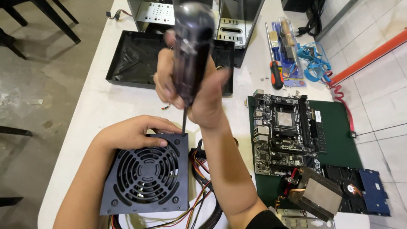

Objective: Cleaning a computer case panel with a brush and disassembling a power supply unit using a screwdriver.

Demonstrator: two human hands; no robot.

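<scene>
A black power supply (146, 174) with a round fan grille lies on the white table (97, 106), fan side up. My left hand (133, 132) rests on its far edge, fingers spread over the top. My right hand (193, 89) grips a dark translucent screwdriver handle (193, 46), held upright. The thin shaft (184, 121) points down to the far right corner of the power supply. Coloured cables (201, 186) trail from the unit under my right forearm.
A motherboard (288, 133) lies on a green mat (339, 131) to the right, with a heatsink (318, 193) and a hard drive (364, 191) near it. A black case panel (135, 59) and an open metal case (229, 21) sit behind. Tools (284, 46) lie far right.
</scene>
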